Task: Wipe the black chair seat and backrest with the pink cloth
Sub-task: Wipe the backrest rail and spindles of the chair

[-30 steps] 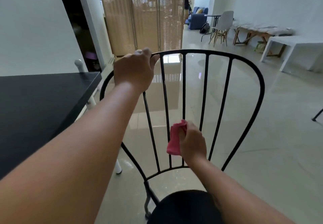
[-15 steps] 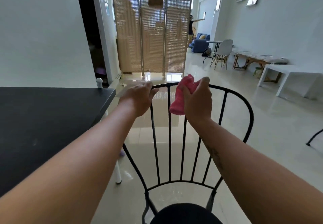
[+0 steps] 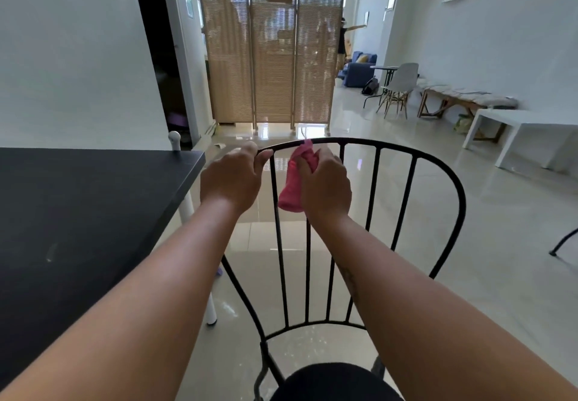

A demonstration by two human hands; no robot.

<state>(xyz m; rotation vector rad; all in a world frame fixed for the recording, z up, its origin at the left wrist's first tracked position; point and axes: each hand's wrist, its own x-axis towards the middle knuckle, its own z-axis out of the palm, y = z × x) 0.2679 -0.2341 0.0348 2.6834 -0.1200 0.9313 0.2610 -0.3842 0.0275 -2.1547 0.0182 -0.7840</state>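
Your right hand [image 3: 325, 188] clutches the pink cloth [image 3: 292, 188] at the top rail of the backrest [image 3: 379, 148]; your left hand [image 3: 233, 178] grips the rail alongside (steadying it). Press hard and the chair [image 3: 331, 382] could skid on the glossy floor [image 3: 469, 244].

seat [image 3: 328, 382] cropped below, cloth [image 3: 291, 191] — half hidden

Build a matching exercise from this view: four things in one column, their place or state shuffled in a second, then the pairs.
1. left hand
2. right hand
3. pink cloth
4. black seat

a. at the view's bottom edge, no hand on it
b. bunched, hanging below the top rail
c. grips the bare top rail
d. holds the cloth at the rail

Pairs: 1-c, 2-d, 3-b, 4-a.
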